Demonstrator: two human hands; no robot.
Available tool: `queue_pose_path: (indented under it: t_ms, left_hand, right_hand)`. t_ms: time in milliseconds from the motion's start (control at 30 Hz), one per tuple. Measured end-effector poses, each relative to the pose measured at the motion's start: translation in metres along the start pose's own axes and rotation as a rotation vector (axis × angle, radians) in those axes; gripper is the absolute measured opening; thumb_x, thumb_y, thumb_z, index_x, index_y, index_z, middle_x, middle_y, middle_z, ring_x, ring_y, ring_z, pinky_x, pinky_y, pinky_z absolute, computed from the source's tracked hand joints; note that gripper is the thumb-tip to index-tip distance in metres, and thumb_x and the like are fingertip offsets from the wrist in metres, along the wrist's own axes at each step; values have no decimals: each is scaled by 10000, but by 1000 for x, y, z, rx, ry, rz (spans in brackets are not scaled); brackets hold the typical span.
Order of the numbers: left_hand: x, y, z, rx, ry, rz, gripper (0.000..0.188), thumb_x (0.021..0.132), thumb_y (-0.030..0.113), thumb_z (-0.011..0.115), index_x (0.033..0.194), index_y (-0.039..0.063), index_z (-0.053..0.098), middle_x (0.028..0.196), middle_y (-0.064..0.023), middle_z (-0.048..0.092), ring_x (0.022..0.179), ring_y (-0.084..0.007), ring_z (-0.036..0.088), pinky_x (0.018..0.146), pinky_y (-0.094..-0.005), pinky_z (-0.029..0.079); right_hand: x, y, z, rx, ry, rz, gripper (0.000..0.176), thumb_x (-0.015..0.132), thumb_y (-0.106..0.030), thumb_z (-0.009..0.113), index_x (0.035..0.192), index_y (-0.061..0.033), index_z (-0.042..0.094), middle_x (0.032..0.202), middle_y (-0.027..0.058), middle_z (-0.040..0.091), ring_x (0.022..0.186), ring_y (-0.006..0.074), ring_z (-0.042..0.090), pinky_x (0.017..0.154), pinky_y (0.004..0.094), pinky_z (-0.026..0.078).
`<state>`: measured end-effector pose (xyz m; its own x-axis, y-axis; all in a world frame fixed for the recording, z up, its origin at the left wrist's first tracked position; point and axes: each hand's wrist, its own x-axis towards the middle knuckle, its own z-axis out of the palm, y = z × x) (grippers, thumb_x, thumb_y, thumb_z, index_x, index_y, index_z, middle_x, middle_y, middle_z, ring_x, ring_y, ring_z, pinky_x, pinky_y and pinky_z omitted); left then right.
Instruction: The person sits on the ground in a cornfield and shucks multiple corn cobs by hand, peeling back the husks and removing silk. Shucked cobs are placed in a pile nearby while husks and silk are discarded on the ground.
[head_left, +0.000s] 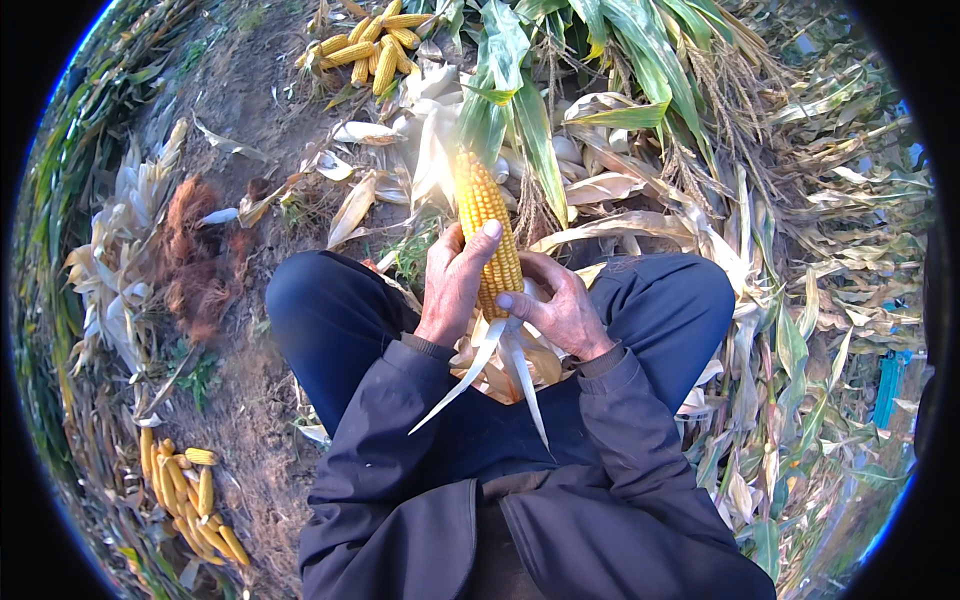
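Note:
Between my raised knees is a yellow corn cob (484, 225), its kernels bare and its tip pointing away from me. My left hand (457, 277) wraps the cob's left side, thumb pressed on the kernels. Around the lower right side closes my right hand (559, 304), its thumb at the cob's base. Pale strips of peeled husk (491, 360) hang from the base towards my lap. Part of the cob's underside and several of my fingers are hidden.
A pile of husked cobs (375, 49) lies far ahead, another (191, 499) at lower left. Cut corn stalks with green leaves (525, 97) spread in front. Dry husks (124, 255) and reddish corn silk (199, 262) lie left on bare soil (255, 420). Stalks (795, 352) cover the right.

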<state>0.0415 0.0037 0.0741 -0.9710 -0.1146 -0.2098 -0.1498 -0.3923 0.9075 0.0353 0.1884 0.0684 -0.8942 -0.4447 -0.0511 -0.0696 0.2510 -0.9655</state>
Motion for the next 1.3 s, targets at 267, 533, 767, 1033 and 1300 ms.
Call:
queue_pose_path:
  t_ms: [267,533,767,1033,1300]
  left_hand:
    - [11,-7,-12,-230,141,14,417,1101,402,590,1217,2,619,1026,-92,699,850,-190,708,761,-347,589]
    - [17,2,-25,-508,303,37,501,1087,519,569,1280,57,566,981,-103,676,884,-265,708,819,-441,602]
    - [12,4,-21,-468,246,91,502,1093,525,556,1283,61,565,1024,-117,689,908,-266,717,821,-422,603]
    - [7,-3,-12,-496,197,66,605,1093,572,506,1205,-15,605,1030,-139,695,941,-283,718,875,-440,600]
    - [-6,2,-8,-235,114,160,527,965,389,805,1244,31,538,988,-63,650,858,-153,697,771,-317,585]
  right_hand:
    - [-19,-10,4,-103,103,-3,186,945,-131,838,1012,15,745,933,51,747,837,81,649,720,281,537]
    - [-58,-14,-5,-272,-39,-217,206,905,-182,857,971,-30,733,832,96,682,719,225,691,659,336,531]
    - [-54,-30,-34,-152,-21,74,538,929,-410,845,1188,42,711,1066,109,753,1000,185,719,934,330,566]
    - [-15,-30,16,-109,-161,-34,771,870,-353,856,1465,20,537,1388,218,658,1336,339,610,1143,434,450]
    - [-27,9,43,-129,-218,297,339,1030,-217,698,1265,20,633,979,119,738,880,209,702,803,380,551]
